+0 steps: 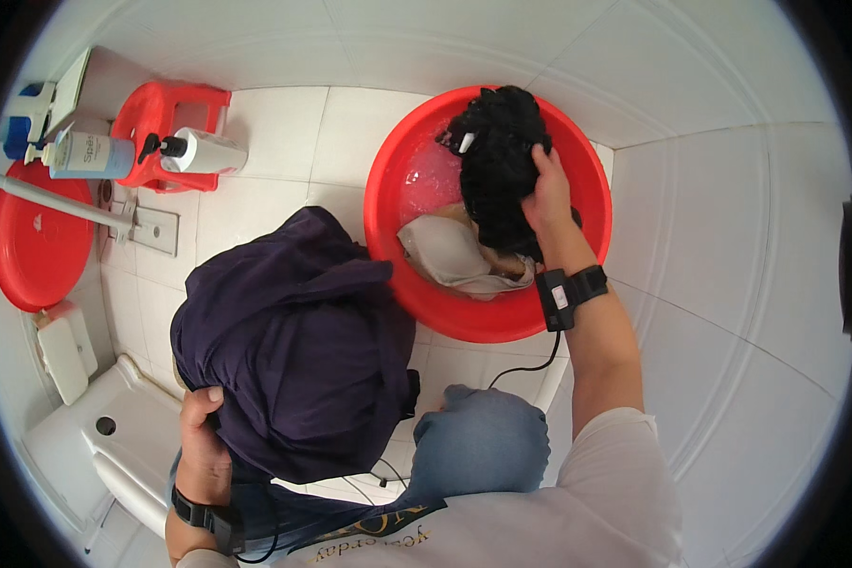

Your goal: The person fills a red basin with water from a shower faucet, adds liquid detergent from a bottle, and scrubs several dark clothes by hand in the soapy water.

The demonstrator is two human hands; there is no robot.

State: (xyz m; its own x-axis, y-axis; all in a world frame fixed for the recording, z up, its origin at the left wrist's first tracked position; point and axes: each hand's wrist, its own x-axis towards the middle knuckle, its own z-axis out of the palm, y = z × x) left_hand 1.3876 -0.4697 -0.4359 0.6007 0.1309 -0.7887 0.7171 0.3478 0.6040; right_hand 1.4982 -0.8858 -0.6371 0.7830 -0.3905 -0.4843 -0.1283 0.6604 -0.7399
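A wet black garment (500, 167) with a small white tag hangs over a round red plastic basin (390, 280). My right hand (548, 188) grips it from the right side. Under it in the basin lie a pale padded garment, seemingly a bra (444, 248), and sudsy water (433, 181). A large dark purple cloth bundle (305, 341) sits to the left, close against the basin. My left hand (204, 419) holds its lower left edge, thumb on top and fingers hidden. A pale rim shows beneath the cloth there; what it belongs to is mostly covered.
On the left, two pump bottles (92, 155) (202, 151) stand by a red plastic stool (145, 117). Another red basin (42, 238) leans at the wall near a metal pipe (57, 199). A white ceramic squat toilet (78, 440) lies lower left. Tiled walls (689, 234) close in right.
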